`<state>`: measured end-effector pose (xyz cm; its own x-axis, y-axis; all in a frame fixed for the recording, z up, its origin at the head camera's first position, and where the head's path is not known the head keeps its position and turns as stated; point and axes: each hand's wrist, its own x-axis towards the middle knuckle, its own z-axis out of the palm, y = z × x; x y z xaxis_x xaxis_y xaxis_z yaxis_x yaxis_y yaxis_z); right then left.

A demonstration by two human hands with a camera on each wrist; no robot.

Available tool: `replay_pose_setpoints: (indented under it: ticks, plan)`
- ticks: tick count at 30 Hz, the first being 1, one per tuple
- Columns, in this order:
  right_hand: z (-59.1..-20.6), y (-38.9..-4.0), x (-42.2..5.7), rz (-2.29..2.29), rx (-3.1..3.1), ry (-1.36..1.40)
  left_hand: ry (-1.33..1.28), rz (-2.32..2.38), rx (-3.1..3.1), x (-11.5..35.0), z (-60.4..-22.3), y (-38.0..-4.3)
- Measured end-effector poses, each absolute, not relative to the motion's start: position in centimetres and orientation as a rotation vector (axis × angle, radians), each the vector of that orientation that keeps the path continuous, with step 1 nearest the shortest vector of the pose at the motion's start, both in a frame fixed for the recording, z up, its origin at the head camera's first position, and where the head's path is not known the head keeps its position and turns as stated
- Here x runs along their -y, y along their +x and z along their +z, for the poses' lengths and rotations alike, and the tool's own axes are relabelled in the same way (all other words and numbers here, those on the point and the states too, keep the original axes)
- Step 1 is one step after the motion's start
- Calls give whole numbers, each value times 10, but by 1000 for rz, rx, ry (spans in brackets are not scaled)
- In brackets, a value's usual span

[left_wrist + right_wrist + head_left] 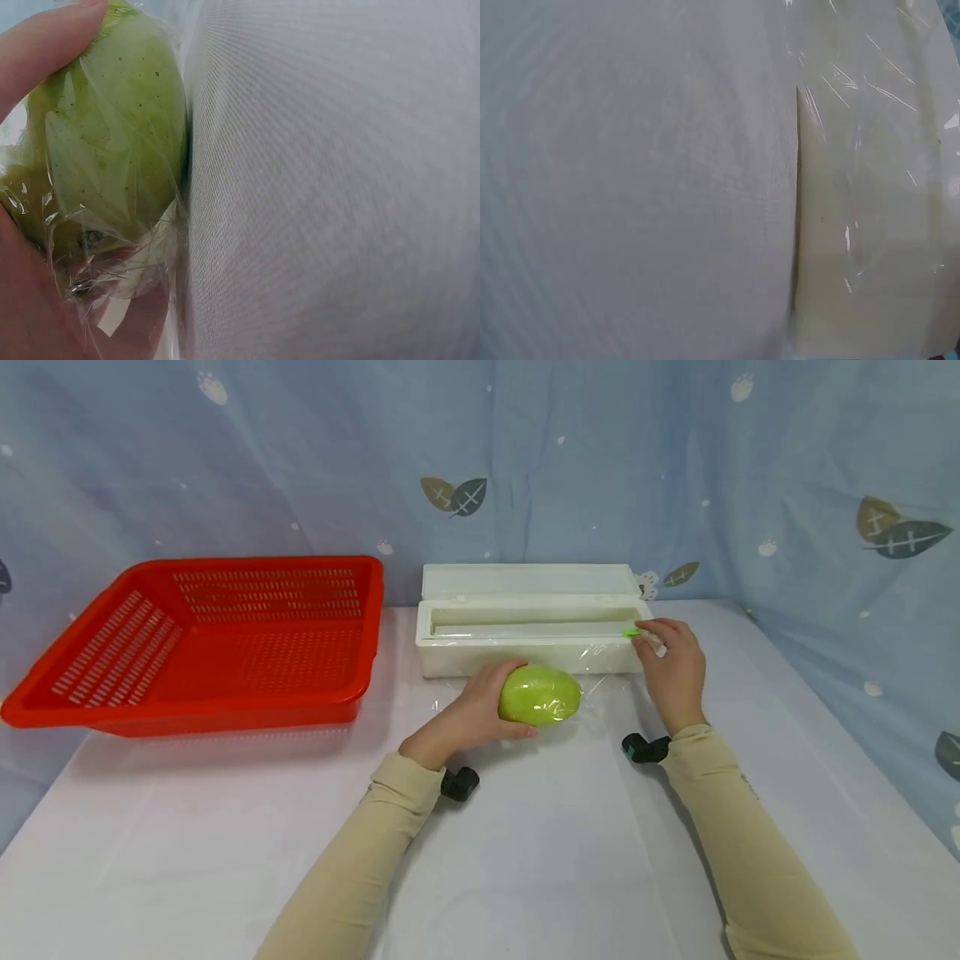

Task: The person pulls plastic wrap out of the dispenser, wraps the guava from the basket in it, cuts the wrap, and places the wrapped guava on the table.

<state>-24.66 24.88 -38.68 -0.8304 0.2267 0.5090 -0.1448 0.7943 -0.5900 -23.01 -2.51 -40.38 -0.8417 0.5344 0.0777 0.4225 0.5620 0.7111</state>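
My left hand (480, 706) grips a green mango (540, 695) from its left side, low over the table. Clear cling film clings around the mango (124, 142) and bunches near its stem end in the left wrist view. Behind it stands a long white cling film box (517, 657) with its lid (528, 581) raised. Film stretches from the box's front toward the mango. At the box's right end my right hand (675, 668) pinches a small bright green slide cutter (632, 632) on the front rim. The right wrist view shows the film-covered box front (870, 210), not the fingers.
A large red plastic basket (225, 712) stands at the left on the white-covered table (517, 860). A blue curtain (570, 460) with leaf prints hangs close behind the box. Black wrist cameras (461, 783) sit under both cuffs, near the tabletop.
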Motion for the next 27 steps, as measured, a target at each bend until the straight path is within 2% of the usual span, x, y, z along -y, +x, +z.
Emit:
replay_pose_setpoints:
  ticks: [14,27]
  plan:
    - [-382,-236,-240,425,2420,64,812,1120,-2631,23,-403,-229]
    - [-383,-239,-238,469,2364,185,800,1119,-2640,26,-404,-229]
